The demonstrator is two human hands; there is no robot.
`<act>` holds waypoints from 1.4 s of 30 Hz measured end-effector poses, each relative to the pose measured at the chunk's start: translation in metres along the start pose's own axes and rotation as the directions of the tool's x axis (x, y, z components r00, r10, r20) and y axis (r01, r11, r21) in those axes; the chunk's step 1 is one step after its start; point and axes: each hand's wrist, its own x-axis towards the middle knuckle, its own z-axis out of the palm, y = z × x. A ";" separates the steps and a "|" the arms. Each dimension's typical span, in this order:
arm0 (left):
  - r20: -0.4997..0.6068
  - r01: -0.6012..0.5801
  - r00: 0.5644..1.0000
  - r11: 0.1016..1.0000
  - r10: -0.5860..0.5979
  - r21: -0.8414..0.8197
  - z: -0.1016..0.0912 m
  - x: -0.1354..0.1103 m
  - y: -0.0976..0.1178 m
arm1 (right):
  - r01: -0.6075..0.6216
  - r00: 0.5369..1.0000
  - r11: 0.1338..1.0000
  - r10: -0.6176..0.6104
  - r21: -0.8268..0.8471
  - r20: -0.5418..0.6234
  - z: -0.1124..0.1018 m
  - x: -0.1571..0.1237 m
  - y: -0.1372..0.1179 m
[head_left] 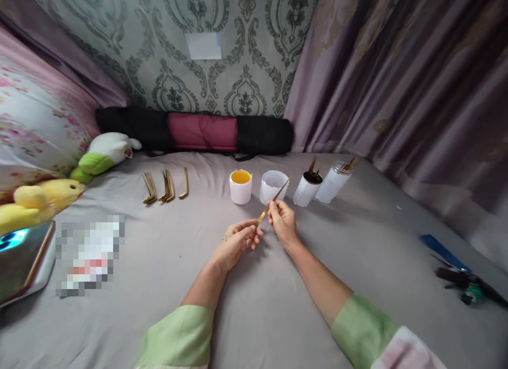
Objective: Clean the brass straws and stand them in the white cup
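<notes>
Between both hands, a slim gold-coloured stick (265, 214) slants up to the right, thin at its top and wider near the bottom. My left hand (238, 241) has its fingers closed around the lower end. My right hand (282, 221) pinches the middle of it. Just behind the stick stands a white cup (272, 186), with a white-wrapped cup (240, 191) that is yellow inside to its left. To the right are a white-wrapped jar (305, 193) with dark contents and brown handles, and a tilted-looking jar (332, 183) full of thin sticks.
Gold bent-ended sticks lie in groups (167, 187) at left on the grey sheet (159, 273). Plush toys (105, 149), a dark-screened device (26, 258) and a blurred packet (89, 252) are farther left. A black-and-maroon bag (202, 131) lies behind; a blue strap and dark tool (456, 276) lie right.
</notes>
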 end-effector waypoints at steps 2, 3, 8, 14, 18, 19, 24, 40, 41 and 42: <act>0.033 0.015 0.999 1.000 -0.015 -0.002 0.000 -0.001 0.001 | 0.003 1.000 1.000 -0.003 -0.010 0.001 -0.001 0.000 0.001; 0.049 0.023 0.999 1.000 -0.022 -0.003 0.000 -0.001 0.001 | 0.005 1.000 1.000 -0.005 -0.018 0.000 -0.002 0.001 0.001; 0.103 0.049 0.993 0.999 -0.048 -0.004 -0.001 -0.001 0.000 | 0.003 1.000 0.999 -0.003 -0.049 0.001 -0.005 0.000 0.001; 0.084 0.077 0.993 0.997 -0.077 -0.008 0.000 -0.001 -0.001 | -0.014 1.000 0.997 0.014 -0.078 0.006 -0.009 -0.001 -0.003; 0.093 0.091 0.991 0.996 -0.091 0.003 0.002 -0.002 0.001 | -0.020 1.000 0.995 0.020 -0.099 0.001 -0.014 0.000 -0.006; 0.093 0.098 0.991 0.995 -0.098 0.009 0.003 -0.003 0.002 | -0.022 1.000 0.994 0.022 -0.103 -0.003 -0.016 0.000 -0.007; 0.089 0.126 0.988 0.991 -0.128 0.033 0.005 -0.004 0.004 | -0.007 1.000 0.995 0.005 -0.095 -0.020 -0.024 0.006 -0.017; 0.081 0.135 0.987 0.990 -0.137 0.029 0.005 -0.004 0.004 | 0.069 0.993 0.997 -0.072 -0.032 -0.092 -0.041 0.029 -0.052; 0.082 0.135 0.987 0.990 -0.137 0.029 0.004 -0.004 0.004 | 0.071 0.993 0.997 -0.074 -0.034 -0.095 -0.042 0.030 -0.054; 0.084 0.136 0.987 0.990 -0.138 0.030 0.004 -0.004 0.004 | 0.074 0.992 0.997 -0.077 -0.036 -0.097 -0.042 0.030 -0.055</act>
